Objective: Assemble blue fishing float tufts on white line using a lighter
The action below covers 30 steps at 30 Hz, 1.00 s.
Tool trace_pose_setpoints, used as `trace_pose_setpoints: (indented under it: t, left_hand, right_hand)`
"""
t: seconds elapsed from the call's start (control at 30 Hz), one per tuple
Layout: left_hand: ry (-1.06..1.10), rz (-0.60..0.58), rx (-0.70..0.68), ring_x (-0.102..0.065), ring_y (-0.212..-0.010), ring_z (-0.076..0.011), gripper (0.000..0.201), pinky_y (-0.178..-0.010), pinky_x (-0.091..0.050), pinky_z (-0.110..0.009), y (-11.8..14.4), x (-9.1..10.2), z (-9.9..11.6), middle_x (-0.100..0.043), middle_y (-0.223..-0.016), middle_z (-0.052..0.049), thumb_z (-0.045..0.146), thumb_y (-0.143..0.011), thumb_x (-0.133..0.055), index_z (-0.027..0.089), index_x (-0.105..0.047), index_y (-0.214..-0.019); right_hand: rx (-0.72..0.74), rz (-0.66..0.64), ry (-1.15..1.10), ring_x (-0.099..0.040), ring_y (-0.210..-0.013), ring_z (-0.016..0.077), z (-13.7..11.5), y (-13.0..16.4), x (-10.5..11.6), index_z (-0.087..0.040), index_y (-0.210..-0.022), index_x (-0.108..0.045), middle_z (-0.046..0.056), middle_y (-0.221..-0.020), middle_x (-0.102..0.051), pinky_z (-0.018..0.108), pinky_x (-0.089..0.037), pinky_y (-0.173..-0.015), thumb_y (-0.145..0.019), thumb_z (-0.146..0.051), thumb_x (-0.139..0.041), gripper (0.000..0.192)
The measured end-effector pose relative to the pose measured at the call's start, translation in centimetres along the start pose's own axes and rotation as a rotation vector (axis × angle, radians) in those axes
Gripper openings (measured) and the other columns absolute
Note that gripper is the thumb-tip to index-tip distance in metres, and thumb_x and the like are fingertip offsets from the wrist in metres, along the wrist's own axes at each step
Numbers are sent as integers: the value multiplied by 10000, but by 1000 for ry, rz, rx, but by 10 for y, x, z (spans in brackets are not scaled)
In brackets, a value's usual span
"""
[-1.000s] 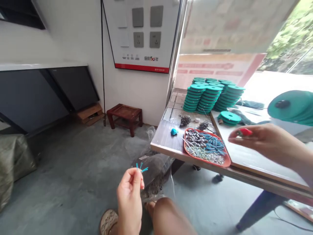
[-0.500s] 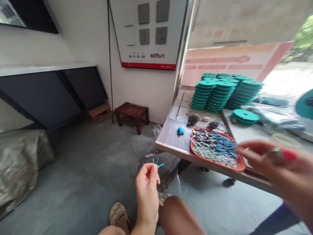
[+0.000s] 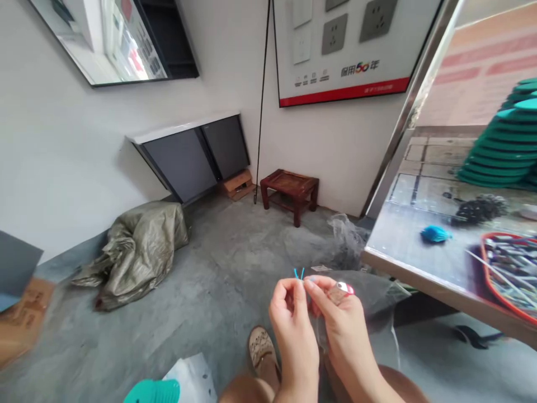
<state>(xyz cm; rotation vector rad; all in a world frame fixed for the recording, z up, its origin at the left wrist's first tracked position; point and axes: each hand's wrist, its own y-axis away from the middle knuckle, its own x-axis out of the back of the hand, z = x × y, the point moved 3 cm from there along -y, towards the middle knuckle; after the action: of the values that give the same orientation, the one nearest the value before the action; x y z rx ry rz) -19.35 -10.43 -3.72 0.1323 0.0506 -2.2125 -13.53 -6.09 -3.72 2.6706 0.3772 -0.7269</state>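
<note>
Just above my knees, my left hand (image 3: 293, 316) pinches thin bright-blue strands (image 3: 296, 273) between thumb and forefinger; two ends stick up past the fingertips. My right hand (image 3: 346, 316) meets it fingertip to fingertip, thumb and forefinger pressed together beside the strands. What those right fingers hold is too small to make out. A red and white band (image 3: 344, 288) wraps one right finger. On the table (image 3: 403, 246) to the right lie a small blue bundle (image 3: 435, 234) and an orange-red tray (image 3: 486, 268) of small metal and coloured parts.
Stacked green spools (image 3: 503, 151) and a dark wiry heap (image 3: 482, 208) stand on the table. A low wooden stool (image 3: 289, 184) is by the wall. Crumpled tarpaulin (image 3: 146, 246) lies on the floor at left, clear plastic (image 3: 346, 240) beside the table, and a green spool stack (image 3: 153, 392) bottom left.
My right hand has come from beside the tray to meet my left hand. The view has swung left, so the table now sits farther right.
</note>
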Motion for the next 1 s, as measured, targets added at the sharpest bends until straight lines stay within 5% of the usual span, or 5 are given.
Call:
trace_pose_setpoints:
  t: [0.3,0.63,0.8,1.0]
  left_hand:
    - [-22,7,23,-439,-519,-102,226,-499,-362,-200,-4,8,-6,-475,-564,41,345,-818,-517,182,-497,-663]
    - [-344,-248,-97,-437,-552,-124,303,-544,-331,-221,-4,10,2,-464,-575,30,370,-887,-390,196,-429,-641]
    - [-426,-442,-143,-474,-590,-122,284,-578,-353,-218,-7,16,11,-486,-617,28,348,-912,-359,199,-431,-682]
    - [-631,-707,-283,-515,-653,-115,316,-645,-370,-221,-7,30,24,-516,-678,14,290,-935,-327,190,-444,-659]
  right_hand:
    - [8,-50,-27,-448,-447,84,15,-5,0,-152,-619,-661,-17,-481,-558,206,-362,-447,-532,-332,-781,233]
    - [-3,-207,59,-453,-442,75,12,-14,11,-135,-588,-640,-22,-471,-529,200,-349,-453,-571,-343,-786,254]
    - [-295,-308,-177,-407,-400,50,20,-17,17,-161,-729,-641,-24,-501,-568,171,-331,-413,-647,-402,-739,273]
    - [-595,-585,-87,-352,-343,25,26,-9,20,-99,-544,-598,11,-465,-561,153,-315,-357,-717,-435,-663,383]
